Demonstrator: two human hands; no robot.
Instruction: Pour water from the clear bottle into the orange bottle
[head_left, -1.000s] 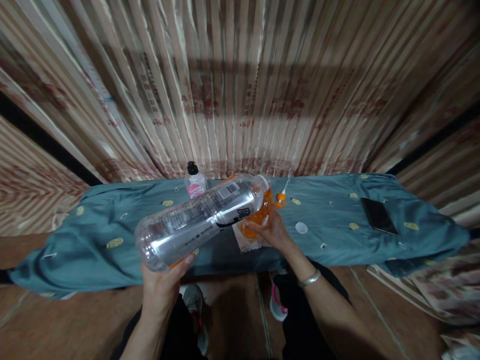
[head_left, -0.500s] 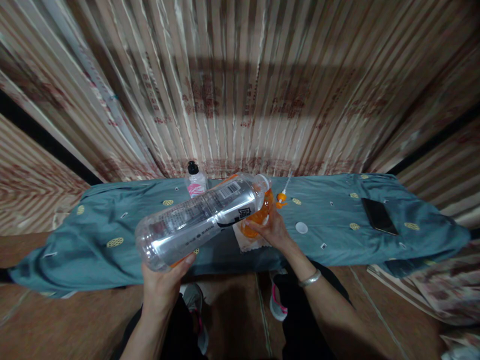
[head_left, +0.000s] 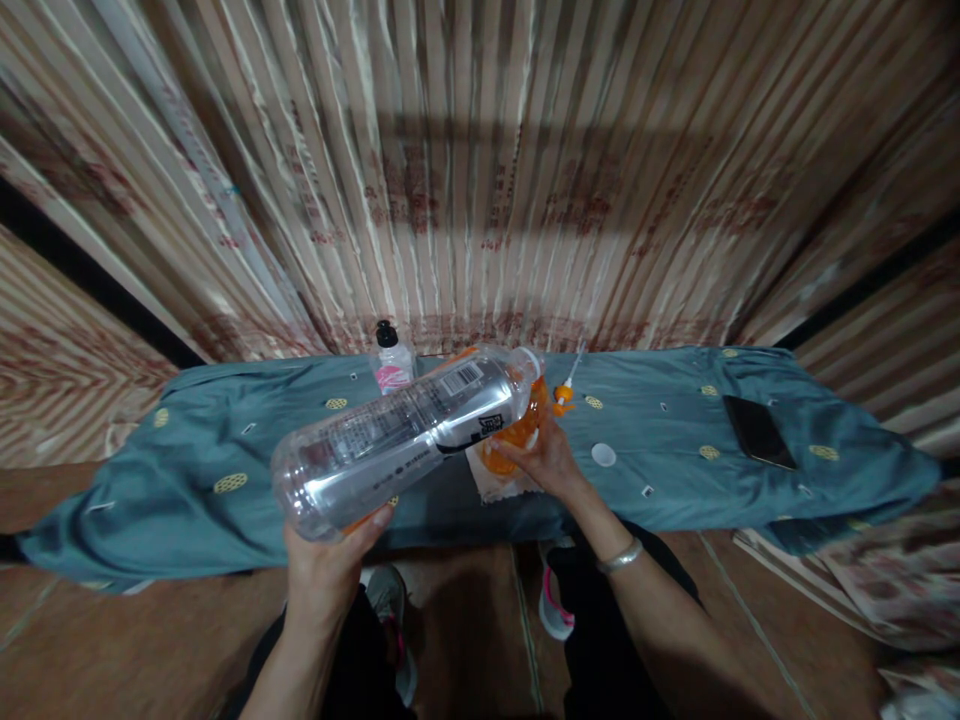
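My left hand (head_left: 330, 560) grips the lower end of a large clear plastic bottle (head_left: 405, 440), which bears a printed label with a barcode. The bottle is tilted, its mouth pointing right and up in the picture, over an orange bottle (head_left: 499, 458). Around that orange bottle my right hand (head_left: 547, 460) is closed. Whether liquid runs between the two mouths I cannot tell. Under the orange bottle lies a pale cloth (head_left: 487, 488). An orange pump top (head_left: 562, 394) with a clear tube lies just beyond my right hand, and a white round cap (head_left: 603, 455) lies right of it.
A clear bottle with a black pump and pink label (head_left: 393, 368) stands at the back, left of centre. A black phone (head_left: 757, 432) lies at the right on the green patterned cloth (head_left: 660, 480) that covers the narrow table. Striped curtains (head_left: 480, 180) hang close behind.
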